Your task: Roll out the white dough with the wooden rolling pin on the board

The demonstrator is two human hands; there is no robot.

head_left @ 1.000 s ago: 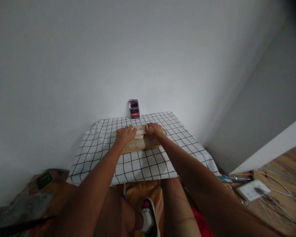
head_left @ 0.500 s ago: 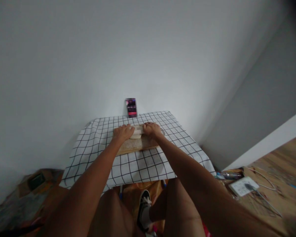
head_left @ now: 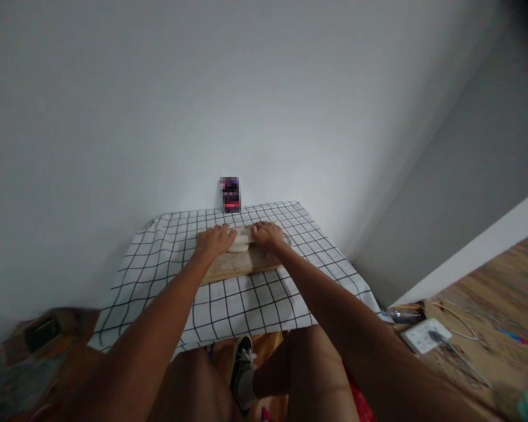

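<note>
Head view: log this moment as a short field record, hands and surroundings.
left hand: palm down on the pale dough
right hand: palm down on the dough's other end
dough: lies on a wooden board
board: on a checked tablecloth
behind: dark upright phone against the wall
floor, right: white power strip

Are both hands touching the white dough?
Touching. The head view shows the left hand and right hand pressed palm-down on the dough, which lies on the wooden board.
</note>
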